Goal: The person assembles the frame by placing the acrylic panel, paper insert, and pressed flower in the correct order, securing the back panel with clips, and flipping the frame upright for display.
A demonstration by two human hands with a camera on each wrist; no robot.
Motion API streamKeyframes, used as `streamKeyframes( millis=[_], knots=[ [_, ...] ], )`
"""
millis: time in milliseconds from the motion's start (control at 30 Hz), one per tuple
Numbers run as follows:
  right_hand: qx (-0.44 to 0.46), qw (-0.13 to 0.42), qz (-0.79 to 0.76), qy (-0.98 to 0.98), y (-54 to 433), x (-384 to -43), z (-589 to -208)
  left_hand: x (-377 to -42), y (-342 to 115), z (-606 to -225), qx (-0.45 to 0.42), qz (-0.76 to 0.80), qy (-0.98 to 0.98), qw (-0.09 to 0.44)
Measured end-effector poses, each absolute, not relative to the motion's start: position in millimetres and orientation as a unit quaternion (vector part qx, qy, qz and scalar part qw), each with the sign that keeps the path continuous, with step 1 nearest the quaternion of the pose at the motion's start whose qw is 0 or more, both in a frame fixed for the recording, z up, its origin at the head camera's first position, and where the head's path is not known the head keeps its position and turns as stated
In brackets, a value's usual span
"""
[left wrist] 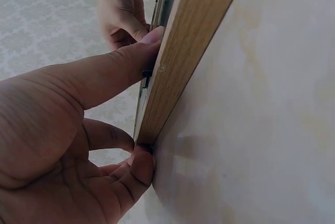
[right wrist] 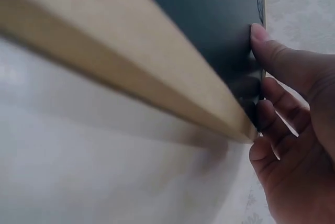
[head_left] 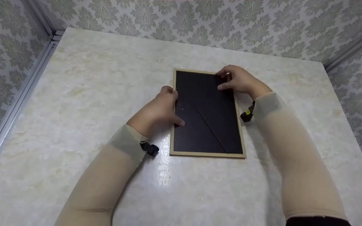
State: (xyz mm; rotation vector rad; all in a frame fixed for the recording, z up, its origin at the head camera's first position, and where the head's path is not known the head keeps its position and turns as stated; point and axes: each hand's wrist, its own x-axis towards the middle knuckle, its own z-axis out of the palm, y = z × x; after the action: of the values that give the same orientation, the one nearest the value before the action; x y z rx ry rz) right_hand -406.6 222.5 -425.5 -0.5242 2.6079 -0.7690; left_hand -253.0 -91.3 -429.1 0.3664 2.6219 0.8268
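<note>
A picture frame (head_left: 207,125) lies face down on the marble-look table (head_left: 99,78), its black back panel up inside a light wooden rim. My left hand (head_left: 172,106) grips the frame's left edge, thumb over the wooden rim (left wrist: 178,62) and fingers (left wrist: 133,174) curled against its lower side at the table. My right hand (head_left: 224,80) holds the far right corner, thumb (right wrist: 272,51) pressed on the black back (right wrist: 209,9) and fingers curled round the rim's end. A diagonal stand line crosses the back panel.
Patterned wallpaper walls (head_left: 200,22) close the table at the back and on both sides, with a metal rail (head_left: 14,103) along the left. Bare tabletop surrounds the frame. Both forearms wear beige sleeves with black wrist straps (head_left: 149,148).
</note>
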Motion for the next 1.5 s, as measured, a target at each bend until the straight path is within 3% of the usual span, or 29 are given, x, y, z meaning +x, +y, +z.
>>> streamKeyframes(
  millis=[600, 1033, 1500],
  knots=[
    [-0.233, 0.214, -0.182, 0.931, 217.1, -415.1, -409.4, -256.4, -92.7, -423.5, 0.132, 0.294, 0.927, 0.191],
    [-0.267, 0.177, -0.13, 0.938, 222.5, -406.7, -407.4, -254.1, -90.9, -427.0, 0.139, 0.303, 0.922, 0.196],
    [-0.321, 0.116, -0.141, 0.929, 273.8, -373.3, -402.8, -254.6, -94.5, -430.2, 0.142, 0.302, 0.924, 0.186]
  ],
)
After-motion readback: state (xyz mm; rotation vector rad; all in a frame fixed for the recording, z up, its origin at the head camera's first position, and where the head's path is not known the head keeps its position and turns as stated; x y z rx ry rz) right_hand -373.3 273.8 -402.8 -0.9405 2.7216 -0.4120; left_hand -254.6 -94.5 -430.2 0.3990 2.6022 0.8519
